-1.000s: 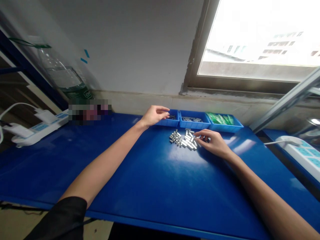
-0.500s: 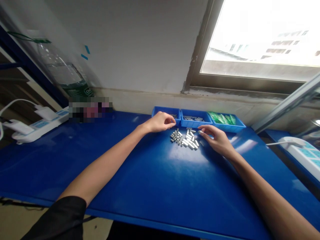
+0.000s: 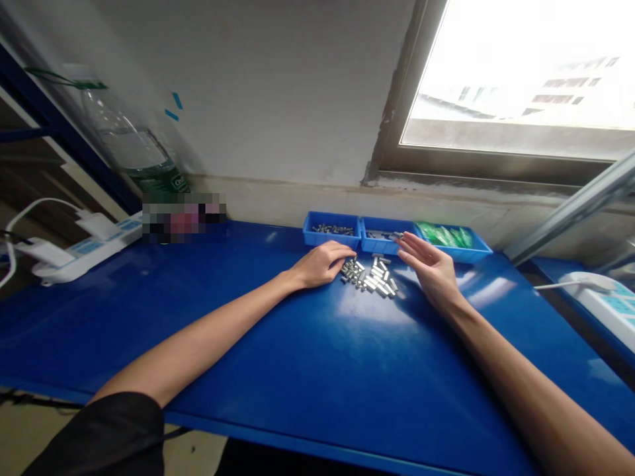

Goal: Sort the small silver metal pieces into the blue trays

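Note:
My left hand (image 3: pixel 321 264) rests low over the blue table, its bent fingers at the upper left edge of a heap of short metal pieces (image 3: pixel 351 272). The fingers are drawn together, and what lies between their tips is hidden. Longer silver metal pieces (image 3: pixel 381 279) lie just right of that heap. My right hand (image 3: pixel 430 264) is raised in front of the middle blue bin (image 3: pixel 380 245), fingers stretched out and thumb apart. Beyond its fingertips a bit of silver metal (image 3: pixel 397 235) shows at the bin.
The left blue bin (image 3: pixel 331 238) holds small dark metal parts. Green packets (image 3: pixel 444 234) fill the right bin. Power strips (image 3: pixel 94 248) lie at both sides of the table (image 3: pixel 278 370), with a large bottle (image 3: pixel 133 145) at back left. A slanted metal bar (image 3: pixel 570 205) stands at right.
My left hand has come down from before the left bin to the heap of short pieces. My right hand has risen to the middle bin, and its pinch has opened.

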Action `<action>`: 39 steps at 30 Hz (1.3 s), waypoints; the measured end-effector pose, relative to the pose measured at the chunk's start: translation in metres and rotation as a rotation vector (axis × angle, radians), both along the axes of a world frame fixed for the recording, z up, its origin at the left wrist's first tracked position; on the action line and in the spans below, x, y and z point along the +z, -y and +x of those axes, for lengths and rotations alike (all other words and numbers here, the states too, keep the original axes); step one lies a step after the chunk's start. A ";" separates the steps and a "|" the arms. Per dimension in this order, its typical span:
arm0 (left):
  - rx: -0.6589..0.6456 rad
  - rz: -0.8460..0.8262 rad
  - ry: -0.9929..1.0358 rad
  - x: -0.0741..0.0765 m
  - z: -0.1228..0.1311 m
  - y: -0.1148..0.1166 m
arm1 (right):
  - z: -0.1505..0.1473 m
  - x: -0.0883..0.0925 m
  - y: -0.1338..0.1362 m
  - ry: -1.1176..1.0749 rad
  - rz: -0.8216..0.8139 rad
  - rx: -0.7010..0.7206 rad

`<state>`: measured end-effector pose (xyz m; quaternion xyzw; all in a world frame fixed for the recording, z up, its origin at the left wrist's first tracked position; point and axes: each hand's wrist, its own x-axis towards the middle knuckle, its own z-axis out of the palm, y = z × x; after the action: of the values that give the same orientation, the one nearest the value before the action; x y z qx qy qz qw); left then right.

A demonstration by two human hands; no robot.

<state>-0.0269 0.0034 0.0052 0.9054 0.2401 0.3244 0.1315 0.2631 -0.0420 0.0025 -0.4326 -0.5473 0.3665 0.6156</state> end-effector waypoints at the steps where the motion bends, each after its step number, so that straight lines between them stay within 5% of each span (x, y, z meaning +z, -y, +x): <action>1: -0.002 0.004 -0.011 -0.001 0.000 0.000 | 0.000 0.000 0.000 -0.004 0.004 0.012; 9: -0.002 -0.033 0.021 -0.005 -0.002 -0.001 | -0.001 0.005 0.011 0.449 0.083 -0.103; 16: -0.055 -0.035 0.007 -0.005 -0.002 -0.002 | -0.003 0.004 0.013 0.705 0.113 -0.009; 26: 0.095 -0.041 -0.010 -0.001 -0.003 0.000 | 0.002 -0.004 0.009 0.798 0.124 -0.121; 39: 0.053 -0.141 0.113 0.000 -0.002 0.000 | 0.007 -0.009 0.005 0.833 0.138 -0.154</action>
<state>-0.0290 0.0035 0.0048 0.8675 0.2786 0.3605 0.1997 0.2701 -0.0465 -0.0070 -0.5410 -0.7385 0.0759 0.3952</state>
